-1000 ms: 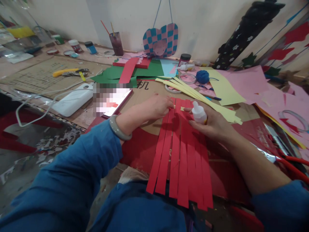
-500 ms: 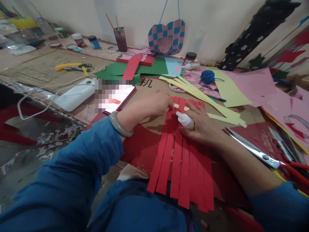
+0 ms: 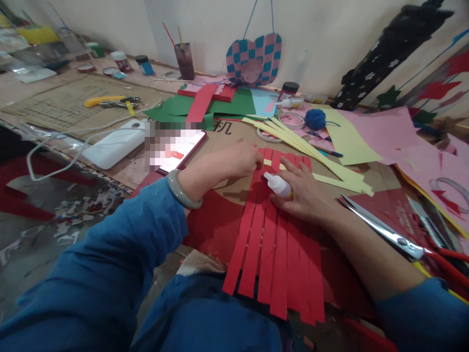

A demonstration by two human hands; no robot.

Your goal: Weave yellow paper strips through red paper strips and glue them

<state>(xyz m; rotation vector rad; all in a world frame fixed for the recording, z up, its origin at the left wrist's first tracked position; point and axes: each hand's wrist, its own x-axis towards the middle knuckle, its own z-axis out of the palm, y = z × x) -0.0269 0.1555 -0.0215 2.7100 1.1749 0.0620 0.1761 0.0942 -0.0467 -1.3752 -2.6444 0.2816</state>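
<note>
Red paper cut into long strips (image 3: 266,234) lies over the table edge and hangs toward my lap. A pale yellow strip (image 3: 267,162) is woven across its top end. My right hand (image 3: 302,193) holds a small white glue bottle (image 3: 279,186) tilted, nozzle pointing left over the red strips; its upper fingers stretch across the paper. At the top left edge of the strips, my left hand (image 3: 242,159) has its fingers bent and pinched together on the red paper. Its fingertips are partly hidden.
Loose yellow strips (image 3: 304,149) and blue yarn (image 3: 315,119) lie behind. Scissors (image 3: 388,232) rest open at right. Left are a lit phone (image 3: 186,149), a white power bank (image 3: 115,144) and a yellow-handled cutter (image 3: 104,101). A checkered woven piece (image 3: 254,56) leans on the wall.
The glue bottle in my right hand has shifted slightly left and down, its nozzle lower over the red strips. My left hand stays in nearly the same place.
</note>
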